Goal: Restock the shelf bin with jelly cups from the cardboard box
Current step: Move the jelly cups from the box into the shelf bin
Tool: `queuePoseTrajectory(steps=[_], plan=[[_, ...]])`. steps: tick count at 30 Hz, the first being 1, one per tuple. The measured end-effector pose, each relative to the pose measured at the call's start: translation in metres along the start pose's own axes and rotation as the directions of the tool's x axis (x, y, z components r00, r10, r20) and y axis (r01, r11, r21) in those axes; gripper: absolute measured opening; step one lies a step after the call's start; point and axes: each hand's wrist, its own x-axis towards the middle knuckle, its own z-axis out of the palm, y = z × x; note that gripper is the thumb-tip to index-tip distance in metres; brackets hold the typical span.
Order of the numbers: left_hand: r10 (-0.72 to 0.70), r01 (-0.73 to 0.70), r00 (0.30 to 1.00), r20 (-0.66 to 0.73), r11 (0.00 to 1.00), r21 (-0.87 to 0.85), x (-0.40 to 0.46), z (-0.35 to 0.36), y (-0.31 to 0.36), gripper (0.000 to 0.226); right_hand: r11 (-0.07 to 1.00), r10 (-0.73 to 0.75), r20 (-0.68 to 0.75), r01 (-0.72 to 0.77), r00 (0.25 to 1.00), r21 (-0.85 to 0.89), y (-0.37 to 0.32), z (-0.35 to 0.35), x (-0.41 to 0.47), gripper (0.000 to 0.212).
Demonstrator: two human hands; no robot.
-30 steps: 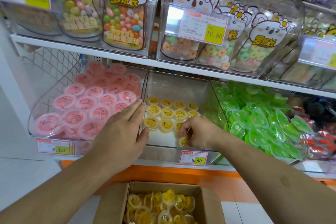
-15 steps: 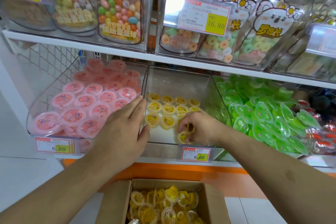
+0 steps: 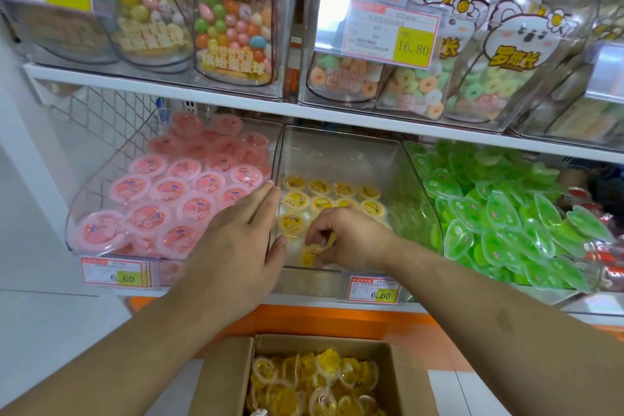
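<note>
Shop shelving: right hand point(image 3: 351, 240) pinches a jelly cup point(image 3: 311, 255) into the clear bin point(image 3: 341, 152); left hand point(image 3: 233, 246), fingers spread, steadies the bin's wall. Next, I judge: reach the box point(image 3: 223, 378) below.

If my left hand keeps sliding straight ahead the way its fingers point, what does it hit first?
Probably the clear wall between the pink and yellow bins: the left hand already points along it, though depth is unclear.

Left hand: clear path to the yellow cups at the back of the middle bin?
Probably yes. The left hand lies flat at the clear bin wall, holding nothing. The bin's top is open, and the right hand works the front row, leaving the back-row yellow cups exposed.
</note>
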Motion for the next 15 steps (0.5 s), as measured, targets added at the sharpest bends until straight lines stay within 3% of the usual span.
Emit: queuePoseTrajectory(steps=[8, 15], plan=[[0.002, -0.002, 1.000, -0.001, 1.000, -0.010, 0.000, -0.001, 0.001, 0.069, 0.995, -0.086, -0.059, 0.083, 0.995, -0.052, -0.019, 0.013, 0.026, 0.032], [0.001, -0.001, 1.000, -0.005, 1.000, 0.002, -0.001, -0.002, 0.002, 0.070, 0.993, -0.057, -0.073, 0.049, 0.996, -0.105, -0.006, 0.010, 0.014, 0.064]])
